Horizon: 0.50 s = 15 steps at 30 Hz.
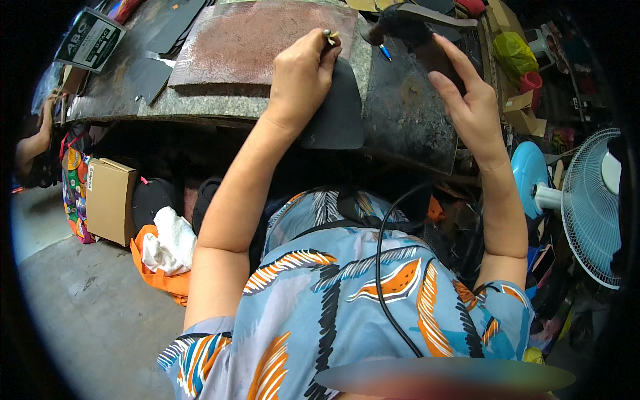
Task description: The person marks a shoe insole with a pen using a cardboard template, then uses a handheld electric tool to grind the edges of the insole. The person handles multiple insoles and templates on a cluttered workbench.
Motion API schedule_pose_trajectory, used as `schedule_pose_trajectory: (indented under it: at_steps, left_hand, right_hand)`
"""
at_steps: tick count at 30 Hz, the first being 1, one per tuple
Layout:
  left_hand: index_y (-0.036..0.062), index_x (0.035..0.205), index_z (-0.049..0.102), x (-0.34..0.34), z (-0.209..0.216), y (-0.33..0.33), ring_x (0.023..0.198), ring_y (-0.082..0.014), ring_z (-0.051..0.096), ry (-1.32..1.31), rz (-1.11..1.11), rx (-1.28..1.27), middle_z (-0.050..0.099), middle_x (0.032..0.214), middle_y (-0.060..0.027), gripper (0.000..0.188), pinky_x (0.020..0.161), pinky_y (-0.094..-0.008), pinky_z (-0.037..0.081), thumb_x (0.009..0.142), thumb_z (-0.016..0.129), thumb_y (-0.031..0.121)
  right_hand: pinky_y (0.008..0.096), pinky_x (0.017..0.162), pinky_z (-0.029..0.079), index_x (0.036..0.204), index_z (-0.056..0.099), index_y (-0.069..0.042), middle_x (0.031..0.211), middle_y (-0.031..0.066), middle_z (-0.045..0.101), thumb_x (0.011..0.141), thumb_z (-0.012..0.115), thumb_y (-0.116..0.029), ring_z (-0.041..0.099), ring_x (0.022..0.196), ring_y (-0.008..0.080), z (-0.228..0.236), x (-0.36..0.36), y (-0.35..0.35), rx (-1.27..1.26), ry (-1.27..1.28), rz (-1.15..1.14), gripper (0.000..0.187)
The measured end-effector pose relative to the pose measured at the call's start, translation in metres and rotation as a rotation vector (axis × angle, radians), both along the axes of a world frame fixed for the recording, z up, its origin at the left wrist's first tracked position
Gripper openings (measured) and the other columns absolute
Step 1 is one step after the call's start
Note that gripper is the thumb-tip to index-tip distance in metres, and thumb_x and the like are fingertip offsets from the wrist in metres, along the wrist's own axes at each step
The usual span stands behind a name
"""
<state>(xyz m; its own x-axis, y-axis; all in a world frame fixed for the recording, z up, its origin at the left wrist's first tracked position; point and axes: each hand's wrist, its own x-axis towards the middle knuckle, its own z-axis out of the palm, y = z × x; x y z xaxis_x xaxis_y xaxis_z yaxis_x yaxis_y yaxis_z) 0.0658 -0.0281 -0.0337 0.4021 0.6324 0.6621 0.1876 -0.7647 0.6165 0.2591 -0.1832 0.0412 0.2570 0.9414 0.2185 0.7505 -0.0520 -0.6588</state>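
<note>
My left hand (pixel 303 83) is closed in a pinch above the bench. A small yellowish thing (pixel 333 39) shows at its fingertips, too small to name. Below that hand, a black flat sheet (pixel 343 110) with a rounded corner hangs partly over the bench's front edge. Further right, my right hand (pixel 470 100) is curled round the dark handle of what looks like a hammer (pixel 407 28). The hammer's head is raised over the bench, with a rounded face on the left and a long pale curved part reaching right. My palm hides part of the handle.
A thick reddish-brown board (pixel 247 43) lies on the bench. Black sheet pieces (pixel 143 80) and a green-and-white tin (pixel 90 40) sit left of it; a blue pen (pixel 385 53) is near the hammer. A fan (pixel 593 207) stands right. Another person's arm (pixel 40 137) shows far left.
</note>
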Motion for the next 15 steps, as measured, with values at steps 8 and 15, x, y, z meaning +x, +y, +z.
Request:
schedule_pose_trajectory:
  at_steps: [8, 15]
  left_hand:
    - [0.0001, 0.099, 0.066, -0.017, -0.005, -0.001, 0.078, -0.0159, 0.07, -0.018, 0.122, -0.147, 0.07, 0.084, -0.009, 0.01, 0.071, -0.03, 0.055, 0.09, 0.068, 0.005]
    - [-0.0037, 0.1, 0.065, -0.02, -0.002, 0.001, 0.083, -0.0124, 0.069, -0.234, -0.016, -0.48, 0.07, 0.091, -0.008, 0.009, 0.077, -0.0249, 0.058, 0.094, 0.063, 0.004]
  right_hand:
    - [0.0393, 0.078, 0.057, 0.139, 0.054, -0.026, 0.113, 0.0125, 0.07, 0.094, 0.063, -0.032, 0.07, 0.097, 0.0316, -0.019, -0.012, 0.005, 0.099, -0.292, 0.133, 0.046]
    - [0.0391, 0.074, 0.057, 0.139, 0.053, -0.024, 0.105, 0.0133, 0.072, 0.095, 0.062, -0.034, 0.072, 0.089, 0.0314, -0.024, -0.014, 0.011, 0.006, -0.342, 0.109, 0.046]
